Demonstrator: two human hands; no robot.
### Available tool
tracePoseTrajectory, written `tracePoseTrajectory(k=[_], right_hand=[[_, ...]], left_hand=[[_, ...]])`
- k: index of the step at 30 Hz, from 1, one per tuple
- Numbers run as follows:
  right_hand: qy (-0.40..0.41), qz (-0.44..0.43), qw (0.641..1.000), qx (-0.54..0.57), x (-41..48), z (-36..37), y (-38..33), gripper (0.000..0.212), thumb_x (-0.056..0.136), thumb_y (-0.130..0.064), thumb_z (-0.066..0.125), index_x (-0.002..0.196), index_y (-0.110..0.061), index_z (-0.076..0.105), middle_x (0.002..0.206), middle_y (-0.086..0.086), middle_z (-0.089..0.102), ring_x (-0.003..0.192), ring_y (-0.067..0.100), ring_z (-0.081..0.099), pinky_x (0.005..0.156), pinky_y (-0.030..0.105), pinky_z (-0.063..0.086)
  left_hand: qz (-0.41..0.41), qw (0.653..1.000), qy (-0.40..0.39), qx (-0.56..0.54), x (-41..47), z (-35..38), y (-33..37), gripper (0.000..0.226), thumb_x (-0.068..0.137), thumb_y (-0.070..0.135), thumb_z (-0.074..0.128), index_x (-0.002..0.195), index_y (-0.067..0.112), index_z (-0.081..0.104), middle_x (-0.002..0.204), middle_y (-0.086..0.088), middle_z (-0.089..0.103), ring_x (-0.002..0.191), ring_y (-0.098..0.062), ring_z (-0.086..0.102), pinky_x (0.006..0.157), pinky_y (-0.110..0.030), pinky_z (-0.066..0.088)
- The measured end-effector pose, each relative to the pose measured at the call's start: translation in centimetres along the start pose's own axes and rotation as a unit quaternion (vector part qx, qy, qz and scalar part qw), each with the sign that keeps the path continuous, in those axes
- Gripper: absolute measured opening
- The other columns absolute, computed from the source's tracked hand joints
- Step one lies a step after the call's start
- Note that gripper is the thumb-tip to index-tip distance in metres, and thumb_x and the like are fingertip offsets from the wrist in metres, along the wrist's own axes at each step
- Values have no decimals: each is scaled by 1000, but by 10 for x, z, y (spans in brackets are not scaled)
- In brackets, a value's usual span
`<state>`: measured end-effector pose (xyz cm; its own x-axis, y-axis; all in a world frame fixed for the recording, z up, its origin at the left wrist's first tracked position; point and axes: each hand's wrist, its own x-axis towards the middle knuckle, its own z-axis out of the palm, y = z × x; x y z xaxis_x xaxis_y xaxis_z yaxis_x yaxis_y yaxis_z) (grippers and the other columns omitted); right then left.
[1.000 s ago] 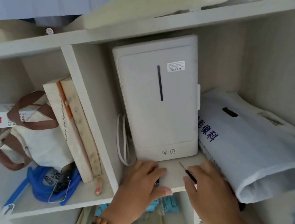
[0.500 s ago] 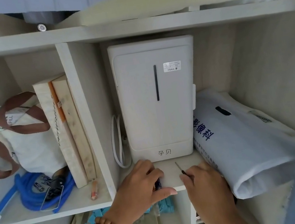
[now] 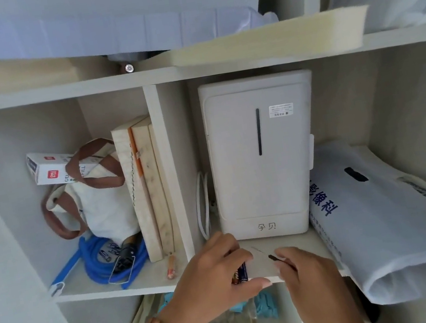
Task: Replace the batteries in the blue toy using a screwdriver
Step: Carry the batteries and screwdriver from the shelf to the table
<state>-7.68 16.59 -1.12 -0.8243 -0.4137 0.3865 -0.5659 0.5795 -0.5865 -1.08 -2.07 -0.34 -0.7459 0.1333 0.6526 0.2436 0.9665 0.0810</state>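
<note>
Head view: the left hand (image 3: 217, 276) is curled round what look like two small batteries (image 3: 241, 272), blue and orange, with the thumb stretched along the front edge of the shelf (image 3: 303, 237). Just beside it, the right hand (image 3: 315, 282) pinches the dark handle of a thin screwdriver (image 3: 272, 257). Its fine shaft slants up and away from the fingers, towards the left hand's knuckles.

Directly beyond both grips a white appliance (image 3: 262, 158) stands upright. A white printed bag (image 3: 387, 231) lies just outside the right hand.

The blue toy cannot be made out for certain. A teal-blue scrap (image 3: 264, 300) shows below the left hand's thumb, under the shelf, but what it is cannot be told.

This looks like the step of handling tool and cells at the shelf, away from the toy itself. Whether they are being fetched or put away cannot be told. If fetched, the next move calls for lifting both clear without dropping the loose cells, then finding the toy's battery cover.
</note>
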Motion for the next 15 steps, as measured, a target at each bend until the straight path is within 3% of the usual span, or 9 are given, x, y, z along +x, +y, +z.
tracePoseTrajectory(k=[2,4,7,9,11,15], right_hand=[[17,-31,999,10,1,3,0,12,95,-17,69,102,-16,78,87,-3,79,77,14,70,70,24,54],[9,-42,999,20,-1,6,-3,7,96,-24,68,96,-21,74,78,-7,76,70,12,68,63,24,54],[-23,-55,998,37,-7,13,-16,9,96,-37,64,95,-29,69,59,-13,63,62,6,63,52,12,45],[-17,-66,996,60,-12,20,-29,9,93,-38,68,89,-30,68,47,-16,49,56,8,62,48,17,43],[-22,-76,994,75,-19,28,-44,9,91,-38,70,87,-31,69,44,-17,47,55,10,66,49,23,46],[-20,-141,985,94,-34,45,-85,11,85,-37,75,79,-30,67,38,-16,39,40,6,46,43,27,45]], left_hand=[[-8,1000,13,12,-5,-9,0,46,82,61,69,92,17,75,85,4,57,83,-11,54,65,-24,53],[-21,999,18,23,-13,-17,1,46,80,61,70,92,16,75,85,4,58,84,-11,54,65,-27,53],[-51,998,20,18,-29,-30,-1,47,79,59,73,92,13,76,84,2,58,83,-14,55,66,-33,53],[-69,997,15,28,-43,-42,-3,46,79,56,75,92,12,76,84,2,58,83,-14,56,69,-32,53],[-82,996,14,44,-59,-56,-6,46,79,56,75,91,12,76,87,2,59,87,-11,56,76,-27,53],[-118,989,32,79,-100,-96,-12,44,79,56,75,91,13,75,88,4,58,88,-6,53,78,-20,52]])
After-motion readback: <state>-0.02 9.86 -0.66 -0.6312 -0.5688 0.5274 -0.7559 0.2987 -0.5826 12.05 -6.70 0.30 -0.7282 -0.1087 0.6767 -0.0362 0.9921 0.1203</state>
